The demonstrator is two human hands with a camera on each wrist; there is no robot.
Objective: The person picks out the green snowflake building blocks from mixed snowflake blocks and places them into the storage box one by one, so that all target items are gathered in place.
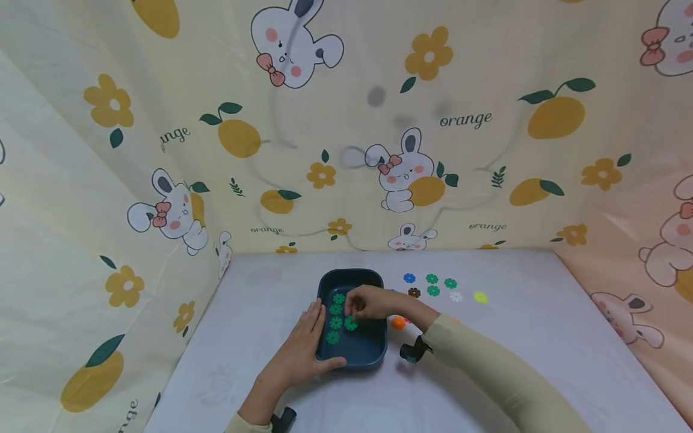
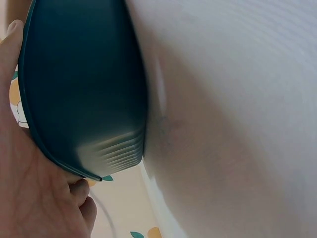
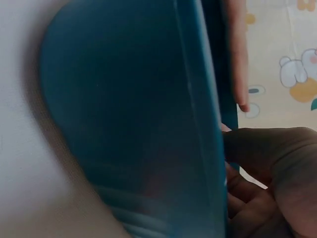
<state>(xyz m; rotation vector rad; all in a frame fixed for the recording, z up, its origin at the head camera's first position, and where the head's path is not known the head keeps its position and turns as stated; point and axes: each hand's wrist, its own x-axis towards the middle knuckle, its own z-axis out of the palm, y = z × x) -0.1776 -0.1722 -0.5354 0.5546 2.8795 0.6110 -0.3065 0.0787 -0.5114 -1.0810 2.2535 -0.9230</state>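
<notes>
My left hand (image 1: 301,343) lies along the left side of a dark teal tray (image 1: 364,365), its fingers straight against the rim and its thumb at the near edge. In the left wrist view the tray's outer wall (image 2: 84,84) stands beside the palm. My right hand (image 1: 370,302) reaches over the right rim with curled fingers, pinching a green flower-shaped piece (image 1: 351,325) low inside the tray. In the right wrist view the tray wall (image 3: 133,109) hides the fingertips. Several more green flower-shaped pieces (image 1: 335,323) form a column on the tray's left side.
Right of the tray lie loose flower-shaped pieces: green ones (image 1: 432,279), a blue one (image 1: 409,278), a brown one (image 1: 414,292), a white one (image 1: 456,296) and a yellow one (image 1: 480,297). An orange piece (image 1: 398,323) sits near the right forearm. A patterned curtain (image 1: 346,204) stands behind the white table (image 1: 260,282).
</notes>
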